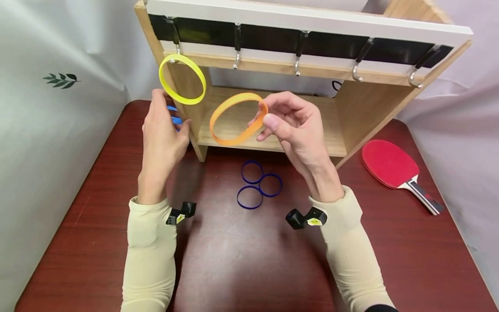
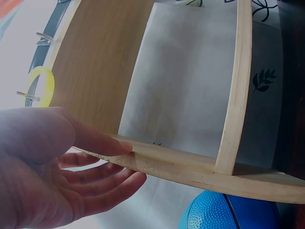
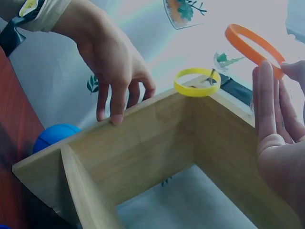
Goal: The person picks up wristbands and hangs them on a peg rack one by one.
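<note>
My right hand pinches an orange silicone wristband between thumb and fingertips, holding it up in front of the wooden shelf. The band's loop reaches out to the left. A yellow wristband hangs on the leftmost hook of the shelf's front rail, also in the right wrist view. Below it my left hand holds the shelf's left side panel. In the left wrist view the thumb lies at the panel's edge and the other fingers lie along its outer side.
Several more metal hooks line the rail, with nothing hanging on them. Three dark blue bands lie touching on the table. A red table tennis bat lies at the right. A blue ball sits beyond the left panel.
</note>
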A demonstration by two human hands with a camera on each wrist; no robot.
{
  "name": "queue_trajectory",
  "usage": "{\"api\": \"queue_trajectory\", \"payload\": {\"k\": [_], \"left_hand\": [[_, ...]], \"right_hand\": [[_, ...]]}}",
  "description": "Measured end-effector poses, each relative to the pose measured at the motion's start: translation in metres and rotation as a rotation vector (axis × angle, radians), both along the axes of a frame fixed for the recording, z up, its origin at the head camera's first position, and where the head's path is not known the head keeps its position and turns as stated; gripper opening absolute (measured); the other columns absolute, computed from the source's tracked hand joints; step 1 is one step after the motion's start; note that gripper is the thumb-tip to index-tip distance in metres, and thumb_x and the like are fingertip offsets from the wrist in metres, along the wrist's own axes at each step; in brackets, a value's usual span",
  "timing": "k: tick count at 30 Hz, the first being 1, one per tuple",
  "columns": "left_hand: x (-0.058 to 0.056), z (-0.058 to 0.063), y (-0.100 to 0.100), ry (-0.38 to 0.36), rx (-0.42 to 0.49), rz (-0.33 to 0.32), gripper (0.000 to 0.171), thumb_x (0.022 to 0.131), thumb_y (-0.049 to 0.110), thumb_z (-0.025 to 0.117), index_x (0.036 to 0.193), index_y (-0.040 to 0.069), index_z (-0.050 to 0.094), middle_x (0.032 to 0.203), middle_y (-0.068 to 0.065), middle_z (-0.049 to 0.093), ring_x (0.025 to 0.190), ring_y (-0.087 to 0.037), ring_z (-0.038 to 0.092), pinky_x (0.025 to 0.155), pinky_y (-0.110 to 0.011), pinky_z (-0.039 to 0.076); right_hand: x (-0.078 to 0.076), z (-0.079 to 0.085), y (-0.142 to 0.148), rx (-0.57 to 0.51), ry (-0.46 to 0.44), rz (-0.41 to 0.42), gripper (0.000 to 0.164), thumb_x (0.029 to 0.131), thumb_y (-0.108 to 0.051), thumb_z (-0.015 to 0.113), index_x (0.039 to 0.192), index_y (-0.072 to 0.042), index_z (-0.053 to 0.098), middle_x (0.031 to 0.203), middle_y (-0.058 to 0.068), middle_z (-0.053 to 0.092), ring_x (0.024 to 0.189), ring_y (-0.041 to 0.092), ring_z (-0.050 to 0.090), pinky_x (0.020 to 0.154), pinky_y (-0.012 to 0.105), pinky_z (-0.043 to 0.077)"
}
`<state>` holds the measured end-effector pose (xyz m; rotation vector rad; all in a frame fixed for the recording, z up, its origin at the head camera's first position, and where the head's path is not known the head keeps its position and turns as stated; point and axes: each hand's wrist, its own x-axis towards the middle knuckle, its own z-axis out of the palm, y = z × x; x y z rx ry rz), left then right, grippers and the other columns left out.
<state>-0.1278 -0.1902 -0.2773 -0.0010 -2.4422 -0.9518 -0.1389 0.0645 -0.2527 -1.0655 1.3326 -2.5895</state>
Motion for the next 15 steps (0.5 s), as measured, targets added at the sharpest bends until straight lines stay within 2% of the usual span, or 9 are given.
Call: {"api": "queue_trajectory", "payload": {"k": [4, 8, 11, 15], "left_hand": [[0.0, 0.001, 0.0, 0.002, -0.007, 0.006, 0.047, 0.086, 0.005, 0.065, 0.126, -0.001, 0.042, 0.107, -0.017, 0.052, 0.099, -0.028, 0.057, 0.082, -0.051, 0.045], [0.001, 0.001, 0.0, -0.002, -0.007, 0.009, 0.046, 0.087, 0.005, 0.065, 0.126, 0.0, 0.042, 0.108, -0.017, 0.052, 0.099, -0.028, 0.057, 0.082, -0.051, 0.045], [0.001, 0.001, 0.0, -0.005, -0.004, 0.007, 0.044, 0.087, 0.005, 0.065, 0.124, 0.0, 0.042, 0.109, -0.016, 0.053, 0.099, -0.028, 0.056, 0.082, -0.05, 0.045], [0.001, 0.001, 0.001, 0.001, -0.006, 0.004, 0.044, 0.087, 0.005, 0.065, 0.124, 0.0, 0.042, 0.108, -0.016, 0.052, 0.098, -0.028, 0.056, 0.081, -0.05, 0.045]], "right_hand": [[-0.001, 0.004, -0.002, -0.023, -0.042, -0.064, 0.028, 0.079, -0.008, 0.082, 0.1, 0.006, 0.07, 0.094, 0.02, 0.067, 0.079, 0.031, 0.069, 0.065, 0.035, 0.058], [-0.004, 0.011, -0.009, -0.047, -0.099, -0.115, 0.017, 0.085, 0.003, 0.072, 0.101, 0.007, 0.07, 0.1, 0.023, 0.066, 0.083, 0.033, 0.068, 0.068, 0.036, 0.058], [-0.008, 0.014, -0.015, -0.062, -0.159, -0.161, 0.015, 0.088, 0.008, 0.065, 0.102, 0.007, 0.07, 0.102, 0.024, 0.066, 0.084, 0.032, 0.068, 0.071, 0.037, 0.057], [-0.013, 0.014, -0.02, -0.079, -0.222, -0.206, 0.016, 0.089, 0.008, 0.065, 0.104, 0.009, 0.069, 0.102, 0.024, 0.066, 0.084, 0.031, 0.068, 0.073, 0.037, 0.057]]}}
